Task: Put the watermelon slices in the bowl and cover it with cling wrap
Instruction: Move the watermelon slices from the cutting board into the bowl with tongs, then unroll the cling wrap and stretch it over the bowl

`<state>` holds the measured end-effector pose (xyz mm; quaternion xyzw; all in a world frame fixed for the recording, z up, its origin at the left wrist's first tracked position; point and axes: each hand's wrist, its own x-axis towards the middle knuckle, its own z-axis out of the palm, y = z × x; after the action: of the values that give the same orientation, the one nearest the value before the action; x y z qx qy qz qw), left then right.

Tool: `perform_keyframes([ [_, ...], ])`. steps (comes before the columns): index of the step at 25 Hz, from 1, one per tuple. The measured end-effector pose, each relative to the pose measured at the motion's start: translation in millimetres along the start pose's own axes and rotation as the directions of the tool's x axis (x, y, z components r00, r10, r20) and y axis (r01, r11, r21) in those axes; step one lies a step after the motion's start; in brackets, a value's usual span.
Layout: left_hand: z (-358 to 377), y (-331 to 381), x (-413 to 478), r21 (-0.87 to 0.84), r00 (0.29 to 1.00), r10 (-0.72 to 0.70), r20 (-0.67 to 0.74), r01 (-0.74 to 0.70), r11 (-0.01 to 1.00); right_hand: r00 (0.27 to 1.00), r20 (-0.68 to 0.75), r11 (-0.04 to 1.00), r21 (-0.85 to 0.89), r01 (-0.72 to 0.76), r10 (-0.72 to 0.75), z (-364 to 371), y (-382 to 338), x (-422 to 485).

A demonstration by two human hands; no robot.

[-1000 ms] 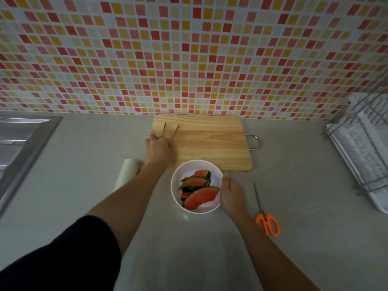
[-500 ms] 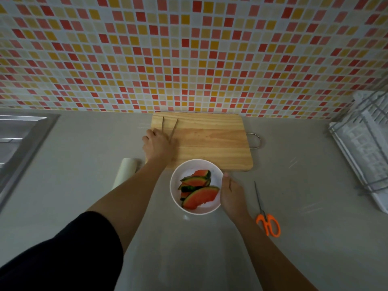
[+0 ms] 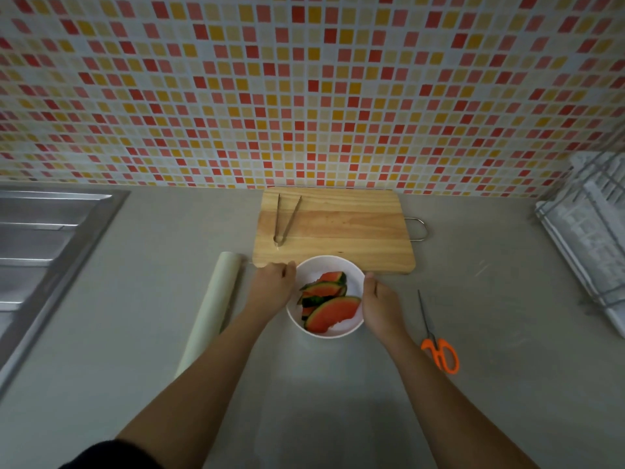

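We see the white bowl [image 3: 329,263] standing on the grey counter [image 3: 507,350], touching the near edge of the wooden cutting board [image 3: 345,228]. The watermelon slices [image 3: 333,313] lie inside the bowl, piled one on another, with the red flesh up and the green rind at the edges.

The right hand [image 3: 378,304] holds the bowl at its right side; its grip is closed around the wall, with the thumb on the rim. The left hand [image 3: 272,287] is against the left side of the bowl with curled fingers, but we cannot tell if its grip really clasps the wall.

The metal tongs [image 3: 285,218] lie on the left part of the board. The roll of cling wrap [image 3: 213,309] lies on the counter left of the left arm, and the orange-handled scissors [image 3: 438,343] lie right of the right arm.
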<state>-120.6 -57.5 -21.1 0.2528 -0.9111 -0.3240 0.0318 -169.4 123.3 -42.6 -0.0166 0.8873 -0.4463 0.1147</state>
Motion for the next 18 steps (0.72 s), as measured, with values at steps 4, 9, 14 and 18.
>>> perform_keyframes([
  [4, -7, -6, -24, 0.031, 0.999, 0.042, -0.014, -0.042, 0.999, 1.0, -0.014, 1.0, -0.009, 0.007, -0.007, -2, 7, -22],
  [9, -1, -10, -62, 0.052, 1.0, 0.026, 0.005, -0.026, 0.998, 1.0, -0.023, 1.0, -0.012, -0.008, 0.008, -4, 26, -53],
  [14, 5, -15, -83, 0.017, 1.0, -0.013, 0.004, 0.013, 1.0, 1.0, -0.022, 1.0, -0.014, -0.018, 0.018, -5, 37, -67],
  [18, 0, -13, -85, 0.085, 0.999, 0.017, -0.031, -0.014, 0.996, 1.0, 0.0, 1.0, -0.013, -0.02, 0.02, -5, 36, -66],
])
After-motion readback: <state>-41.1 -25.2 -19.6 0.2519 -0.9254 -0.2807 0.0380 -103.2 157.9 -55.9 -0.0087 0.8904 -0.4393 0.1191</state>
